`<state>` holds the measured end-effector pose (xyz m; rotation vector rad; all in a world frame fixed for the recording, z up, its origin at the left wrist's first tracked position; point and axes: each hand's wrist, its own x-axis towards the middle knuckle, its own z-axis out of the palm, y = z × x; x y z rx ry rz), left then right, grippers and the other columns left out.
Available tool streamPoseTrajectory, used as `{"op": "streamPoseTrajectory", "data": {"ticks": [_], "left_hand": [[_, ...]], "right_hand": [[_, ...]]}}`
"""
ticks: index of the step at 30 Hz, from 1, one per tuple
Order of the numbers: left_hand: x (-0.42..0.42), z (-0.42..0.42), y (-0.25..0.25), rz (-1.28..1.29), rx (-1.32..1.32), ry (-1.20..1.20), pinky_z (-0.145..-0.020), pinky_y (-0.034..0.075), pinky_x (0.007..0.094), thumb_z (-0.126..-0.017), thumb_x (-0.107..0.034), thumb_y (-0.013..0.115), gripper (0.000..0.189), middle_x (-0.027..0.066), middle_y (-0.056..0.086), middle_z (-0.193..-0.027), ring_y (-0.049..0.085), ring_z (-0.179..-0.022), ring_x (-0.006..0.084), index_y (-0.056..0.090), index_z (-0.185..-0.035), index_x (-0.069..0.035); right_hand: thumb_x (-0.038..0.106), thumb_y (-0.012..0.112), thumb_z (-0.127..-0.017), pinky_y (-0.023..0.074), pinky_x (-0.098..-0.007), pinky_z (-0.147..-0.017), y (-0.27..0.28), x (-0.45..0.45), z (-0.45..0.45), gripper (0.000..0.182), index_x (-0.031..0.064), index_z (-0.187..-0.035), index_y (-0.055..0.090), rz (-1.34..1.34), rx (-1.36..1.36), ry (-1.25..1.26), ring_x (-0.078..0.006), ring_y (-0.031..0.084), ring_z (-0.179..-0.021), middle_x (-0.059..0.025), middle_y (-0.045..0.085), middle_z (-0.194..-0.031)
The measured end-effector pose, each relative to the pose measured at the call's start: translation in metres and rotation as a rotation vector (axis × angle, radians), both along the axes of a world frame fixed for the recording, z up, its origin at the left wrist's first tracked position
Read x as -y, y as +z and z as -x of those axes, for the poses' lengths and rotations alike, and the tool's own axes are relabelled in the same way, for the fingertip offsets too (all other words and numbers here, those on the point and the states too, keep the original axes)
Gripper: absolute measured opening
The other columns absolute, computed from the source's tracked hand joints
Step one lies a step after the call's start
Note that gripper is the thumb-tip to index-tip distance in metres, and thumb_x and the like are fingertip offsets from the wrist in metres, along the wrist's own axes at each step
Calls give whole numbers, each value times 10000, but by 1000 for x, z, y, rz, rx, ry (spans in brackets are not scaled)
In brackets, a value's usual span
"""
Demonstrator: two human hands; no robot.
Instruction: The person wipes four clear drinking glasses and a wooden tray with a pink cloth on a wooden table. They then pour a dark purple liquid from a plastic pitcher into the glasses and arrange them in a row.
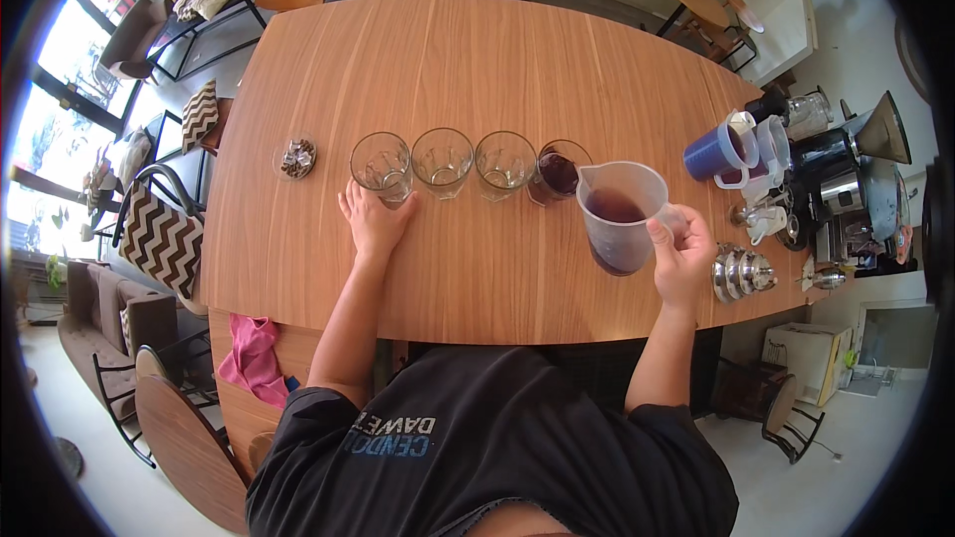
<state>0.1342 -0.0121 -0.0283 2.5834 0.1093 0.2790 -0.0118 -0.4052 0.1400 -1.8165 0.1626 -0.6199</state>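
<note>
My right hand [683, 250] grips the handle of a translucent plastic measuring jug [621, 220] with dark reddish-brown liquid in it. The jug's spout is at the rim of a drinking glass [561, 171] that holds dark liquid; whether they touch I cannot tell. To the left of that glass stand three empty glasses in a row: one beside it [506, 165], a middle one [442, 162] and a leftmost one [381, 165]. My left hand [375, 218] rests with thumb and fingers spread at the near side of the leftmost glass's base, partly behind it; its hold on the glass is unclear.
A small clear dish of brown pieces [298, 159] sits left on the wooden table [477, 82]. At the right are a blue-looking jug [714, 153], another plastic jug [770, 153], stacked metal items [740, 274] and a grinder [828, 149]. A pink cloth [252, 358] lies lower left.
</note>
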Motion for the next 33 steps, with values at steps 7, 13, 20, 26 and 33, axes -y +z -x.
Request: {"op": "streamPoseTrajectory", "data": {"ticks": [7,13,20,26,33], "left_hand": [[-2,0,-1,26,4,-15,-1271,153,564,-765,-518,836,930,255,474,-1500,360,-1486,378,508,-1387,91],[-4,0,-6,32,50,-19,-1266,159,574,-772,-518,832,919,269,491,-1480,367,-1482,389,511,-1369,102],[-4,-1,-7,23,18,-16,-1268,156,571,-774,-527,822,911,269,496,-1478,364,-1491,382,512,-1340,116],[-6,-2,-9,16,21,-9,-1273,149,564,-768,-523,821,929,265,487,-1491,358,-1498,374,492,-1356,117],[-5,-1,-11,14,29,-5,-1275,145,569,-764,-500,829,942,247,486,-1496,349,-1505,366,470,-1396,98]], "right_hand": [[144,818,-928,495,-210,-744,23,-17,-10,291,-26,-1096,652,6,2,118,-48,617,-814,-17,714,-916],[164,808,-936,509,-233,-715,47,-42,-28,284,-27,-1081,656,95,-92,169,-60,629,-808,-37,727,-897],[182,832,-906,526,-265,-719,62,-53,-42,298,-26,-1053,677,262,-159,169,-91,647,-807,-59,735,-885],[205,848,-884,514,-277,-666,68,-56,-49,319,-27,-1026,680,367,-167,165,-103,630,-737,-73,717,-816],[240,868,-856,478,-287,-588,72,-58,-56,344,-21,-993,690,438,-133,158,-105,574,-632,-63,671,-714]]}}
